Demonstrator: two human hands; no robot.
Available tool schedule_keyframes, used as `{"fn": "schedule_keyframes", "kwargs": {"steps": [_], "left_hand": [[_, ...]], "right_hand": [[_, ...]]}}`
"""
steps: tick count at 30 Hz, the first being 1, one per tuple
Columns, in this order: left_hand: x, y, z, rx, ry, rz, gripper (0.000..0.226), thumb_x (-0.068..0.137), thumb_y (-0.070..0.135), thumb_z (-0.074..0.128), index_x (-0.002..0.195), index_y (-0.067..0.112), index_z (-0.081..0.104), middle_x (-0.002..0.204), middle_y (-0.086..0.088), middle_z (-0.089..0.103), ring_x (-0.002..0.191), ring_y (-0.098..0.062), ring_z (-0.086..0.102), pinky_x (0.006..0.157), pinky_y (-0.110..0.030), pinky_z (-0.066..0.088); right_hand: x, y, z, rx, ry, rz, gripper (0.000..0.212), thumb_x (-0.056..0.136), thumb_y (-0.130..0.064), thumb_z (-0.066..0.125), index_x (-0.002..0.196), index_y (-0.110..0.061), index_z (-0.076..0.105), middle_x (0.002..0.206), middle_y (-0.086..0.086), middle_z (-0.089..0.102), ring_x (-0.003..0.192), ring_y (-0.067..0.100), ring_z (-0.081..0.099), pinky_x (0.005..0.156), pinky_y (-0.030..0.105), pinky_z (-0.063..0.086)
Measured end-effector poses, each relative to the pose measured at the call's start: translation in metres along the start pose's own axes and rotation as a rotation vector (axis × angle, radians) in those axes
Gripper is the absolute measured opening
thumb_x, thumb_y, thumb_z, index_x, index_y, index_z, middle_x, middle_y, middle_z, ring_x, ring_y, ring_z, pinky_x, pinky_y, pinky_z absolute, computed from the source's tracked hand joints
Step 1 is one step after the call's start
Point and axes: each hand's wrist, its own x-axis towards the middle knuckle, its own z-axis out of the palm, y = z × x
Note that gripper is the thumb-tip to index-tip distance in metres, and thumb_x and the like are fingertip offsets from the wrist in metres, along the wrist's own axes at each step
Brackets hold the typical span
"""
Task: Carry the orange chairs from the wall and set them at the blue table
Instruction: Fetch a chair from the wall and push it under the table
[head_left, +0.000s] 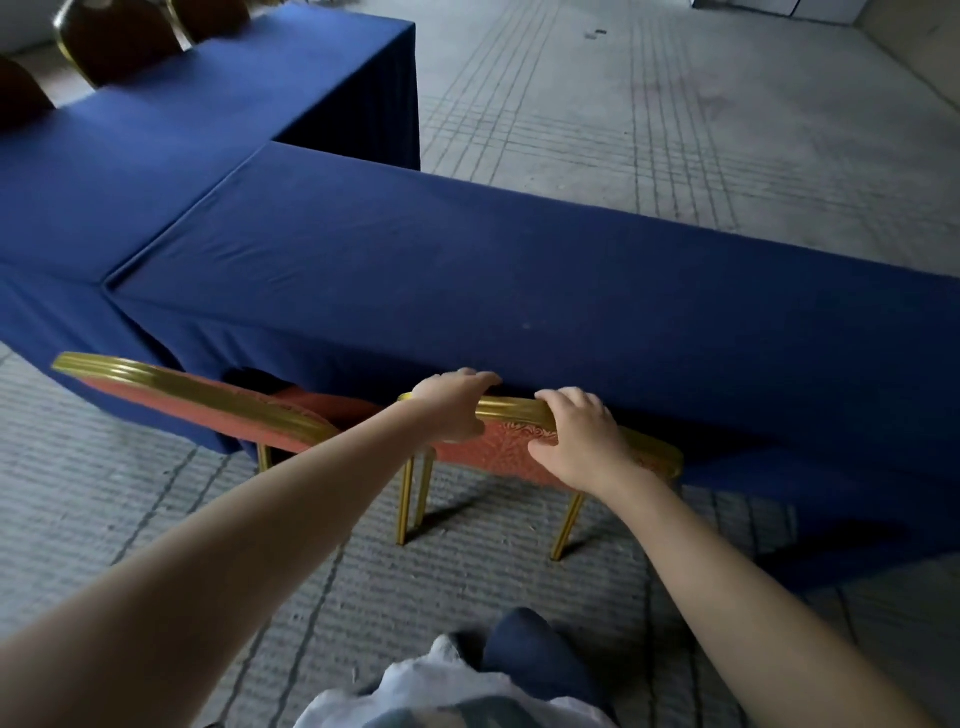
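An orange chair (501, 449) with a gold frame stands on the floor, its seat pushed under the blue table (467, 291). My left hand (454, 402) grips the top rail of its backrest on the left. Further right on the same rail, my right hand (584, 441) holds on with fingers curled over the top and the thumb on the orange padding. A second orange chair (202, 405) stands just to the left, also tucked at the table.
A second blue-clothed table (156, 140) joins at the back left, with several dark chair backs (114, 47) behind it. Grey patterned carpet (675, 130) spreads beyond the tables and under my feet. The tablecloth hangs to the floor on the right.
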Motion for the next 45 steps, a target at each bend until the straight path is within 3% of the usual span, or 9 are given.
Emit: {"fn": "schedule_keyframes", "kwargs": {"steps": [5,13,19,25,34,42,45], "left_hand": [[-0.034,-0.013,-0.012,-0.094,0.122,-0.065,0.067,0.088,0.031,0.063,0.147,0.027,0.033,0.149,0.001,0.038,0.125,-0.02,0.049,0.091,-0.035,0.05],[-0.117,-0.071,-0.027,-0.135,0.24,-0.227,0.053,0.089,0.036,0.059,0.14,0.028,0.046,0.142,0.001,0.047,0.126,-0.021,0.049,0.099,-0.036,0.045],[-0.178,-0.126,-0.03,-0.185,0.295,-0.301,0.059,0.088,0.033,0.058,0.144,0.026,0.04,0.147,0.0,0.041,0.13,-0.022,0.045,0.098,-0.032,0.041],[-0.204,-0.214,-0.045,-0.131,0.338,-0.24,0.077,0.085,0.03,0.066,0.15,0.021,0.026,0.153,-0.003,0.028,0.141,-0.023,0.027,0.111,-0.034,0.028],[-0.193,-0.351,-0.061,-0.023,0.142,-0.161,0.078,0.086,0.031,0.064,0.151,0.023,0.022,0.157,-0.001,0.023,0.147,-0.022,0.016,0.12,-0.043,0.01],[-0.159,-0.385,-0.063,-0.021,0.002,-0.098,0.063,0.084,0.023,0.061,0.143,0.027,0.038,0.141,0.0,0.047,0.13,-0.02,0.044,0.116,-0.043,0.022],[-0.155,-0.389,-0.073,-0.029,-0.039,-0.107,0.054,0.084,0.017,0.059,0.135,0.029,0.047,0.125,0.001,0.055,0.106,-0.022,0.058,0.087,-0.035,0.048]], "right_hand": [[-0.018,-0.023,-0.003,0.114,0.146,-0.057,0.061,0.09,-0.031,0.059,0.146,-0.023,0.035,0.149,-0.001,0.036,0.137,0.021,0.031,0.114,0.039,0.029],[-0.031,-0.108,0.004,0.147,0.104,-0.256,0.056,0.091,-0.029,0.057,0.144,-0.022,0.039,0.147,0.001,0.039,0.136,0.021,0.033,0.112,0.037,0.031],[-0.045,-0.187,0.017,0.156,0.059,-0.324,0.056,0.09,-0.029,0.058,0.143,-0.023,0.04,0.144,0.002,0.042,0.133,0.022,0.036,0.109,0.039,0.035],[-0.016,-0.276,0.034,0.206,0.057,-0.332,0.057,0.089,-0.031,0.057,0.143,-0.026,0.039,0.146,-0.002,0.041,0.135,0.019,0.034,0.108,0.042,0.037],[0.049,-0.392,0.081,0.25,-0.056,-0.129,0.066,0.086,-0.037,0.06,0.146,-0.024,0.036,0.147,0.001,0.04,0.132,0.022,0.037,0.104,0.045,0.041],[0.084,-0.411,0.097,0.136,-0.115,-0.054,0.057,0.085,-0.036,0.061,0.138,-0.023,0.043,0.132,0.003,0.05,0.122,0.025,0.046,0.099,0.044,0.044],[0.096,-0.412,0.099,0.103,-0.11,-0.076,0.044,0.084,-0.036,0.062,0.125,-0.024,0.053,0.118,0.001,0.056,0.113,0.025,0.049,0.092,0.042,0.047]]}}
